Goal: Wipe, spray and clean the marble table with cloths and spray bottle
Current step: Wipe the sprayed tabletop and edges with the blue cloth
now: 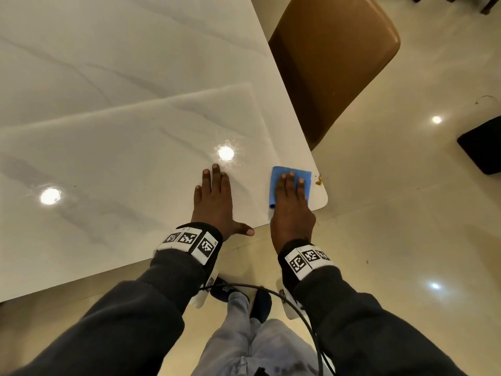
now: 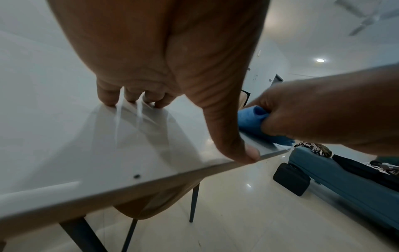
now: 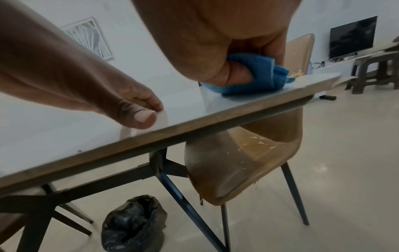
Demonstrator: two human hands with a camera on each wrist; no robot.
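Note:
The white marble table [image 1: 122, 131] fills the left of the head view, and its near right corner is by my hands. A folded blue cloth [image 1: 282, 173] lies on that corner. My right hand [image 1: 291, 194] presses it down with straight fingers, and in the right wrist view my thumb tucks into a fold of the blue cloth [image 3: 259, 75]. Brown crumbs [image 1: 318, 181] sit just right of the cloth at the table's edge. My left hand [image 1: 212, 196] rests flat on the marble to the left, its thumb on the near edge. No spray bottle is in view.
A brown chair [image 1: 333, 63] is pushed in at the table's right side, with crumbs on its seat [image 3: 259, 141]. A black bin bag [image 3: 134, 223] stands under the table. A black case [image 1: 479, 147] lies on the glossy floor, and a blue sofa [image 2: 345, 187] stands beyond.

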